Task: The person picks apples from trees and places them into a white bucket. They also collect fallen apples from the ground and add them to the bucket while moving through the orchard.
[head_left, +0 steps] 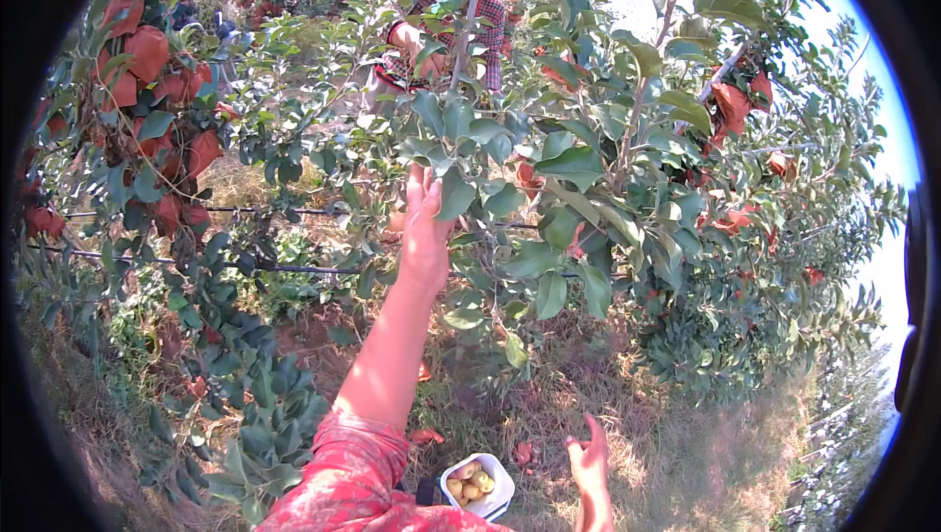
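Note:
My left arm, in a red patterned sleeve, reaches up into the tree. My left hand [425, 228] is among the green leaves [457, 194], its visible fingers stretched upward and partly covered by foliage; I see nothing held in it. A pale roundish thing [397, 221] shows just beside its wrist, too small to make out. Low on the right, my right hand [590, 461] hangs over the grass with thumb and finger apart, holding nothing. Between my arms on the ground stands a white bucket [504, 486] with several pale yellow apples [470, 482] in it.
Red paper bags [147, 54] hang thickly on the branches at left, others [730, 106] at right. A co-worker in a checked shirt [490, 42] stands behind the foliage. Dark horizontal lines [284, 268] cross behind the tree. Red scraps [425, 436] lie on the dry grass.

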Demonstrator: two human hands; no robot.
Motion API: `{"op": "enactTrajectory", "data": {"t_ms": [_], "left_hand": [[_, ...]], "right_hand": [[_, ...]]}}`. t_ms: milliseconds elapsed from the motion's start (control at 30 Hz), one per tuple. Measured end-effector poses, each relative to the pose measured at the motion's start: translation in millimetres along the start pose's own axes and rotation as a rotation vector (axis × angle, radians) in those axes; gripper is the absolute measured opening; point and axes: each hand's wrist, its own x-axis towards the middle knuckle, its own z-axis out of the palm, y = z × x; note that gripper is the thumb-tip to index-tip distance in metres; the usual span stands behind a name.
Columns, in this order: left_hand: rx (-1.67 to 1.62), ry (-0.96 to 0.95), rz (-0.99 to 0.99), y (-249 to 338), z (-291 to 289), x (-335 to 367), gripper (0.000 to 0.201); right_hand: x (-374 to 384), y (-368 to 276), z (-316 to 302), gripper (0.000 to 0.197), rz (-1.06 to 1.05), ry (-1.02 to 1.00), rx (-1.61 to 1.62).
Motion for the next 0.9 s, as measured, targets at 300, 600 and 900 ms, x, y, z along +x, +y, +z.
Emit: {"op": "enactTrajectory", "data": {"t_ms": [300, 600, 900], "left_hand": [[0.506, -0.39, 0.585, -27, 58, -10, 0.076], [0.576, -0.405, 0.648, -20, 55, -14, 0.074], [0.505, -0.423, 0.478, -21, 25, -16, 0.077]], "right_hand": [[7, -34, 28, 0.064, 0.236, -0.04, 0.147], [9, -18, 45, 0.063, 0.294, -0.026, 0.135], [16, -52, 56, 0.062, 0.251, -0.053, 0.093]]}}
